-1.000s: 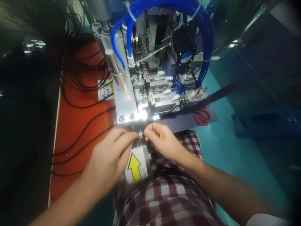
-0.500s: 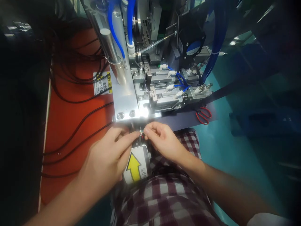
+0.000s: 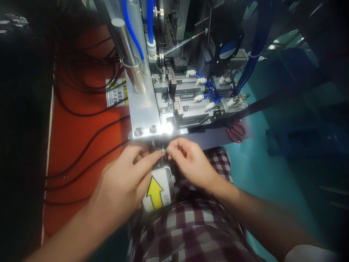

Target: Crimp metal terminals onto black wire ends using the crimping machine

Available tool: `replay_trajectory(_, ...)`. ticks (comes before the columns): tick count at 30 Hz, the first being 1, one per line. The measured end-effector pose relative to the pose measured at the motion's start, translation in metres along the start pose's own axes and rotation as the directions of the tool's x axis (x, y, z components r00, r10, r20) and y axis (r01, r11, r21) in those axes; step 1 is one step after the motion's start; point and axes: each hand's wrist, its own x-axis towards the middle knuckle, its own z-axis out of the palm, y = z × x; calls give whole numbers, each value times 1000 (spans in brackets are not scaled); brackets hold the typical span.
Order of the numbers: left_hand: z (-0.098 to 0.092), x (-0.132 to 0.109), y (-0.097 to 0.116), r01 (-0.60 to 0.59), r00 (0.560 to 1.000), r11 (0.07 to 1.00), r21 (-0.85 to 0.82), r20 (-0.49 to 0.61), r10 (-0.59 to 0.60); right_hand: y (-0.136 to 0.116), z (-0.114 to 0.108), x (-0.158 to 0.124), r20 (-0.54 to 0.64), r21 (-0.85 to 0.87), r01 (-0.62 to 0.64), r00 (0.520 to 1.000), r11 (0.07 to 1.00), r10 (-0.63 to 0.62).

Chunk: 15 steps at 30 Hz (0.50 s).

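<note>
My left hand (image 3: 124, 182) and my right hand (image 3: 188, 160) meet just below the machine's metal base plate (image 3: 141, 109). Both pinch a tiny bundle of thin wire ends (image 3: 164, 153), with red and light strands showing between the fingertips. The fingers of each hand are closed in a pinch. Under the hands sits a white label with a yellow arrow (image 3: 158, 189). The wires' far end is hidden behind my fingers.
A machine with silver blocks, blue air hoses (image 3: 207, 91) and a black fan (image 3: 226, 47) stands ahead. Black cables (image 3: 89, 145) cross the orange mat (image 3: 73, 134) on the left. Red-handled scissors (image 3: 236, 131) lie at the right. A checked garment (image 3: 191, 225) covers my lap.
The view has shifted forward and slightly up the machine. Both hands stay pinched on the wire ends, with only small finger movements.
</note>
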Motion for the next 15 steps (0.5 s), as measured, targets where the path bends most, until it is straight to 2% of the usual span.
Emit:
replay_trajectory(10,-2,-2,-2,-37,999,998,44,8,37,10,0,-1,-19,-35,105,994,994,-106)
replay_trajectory(15,-1,-3,-2,-26,1000,999,27,2,26,17,2,0,-4,65,85,996,994,-85)
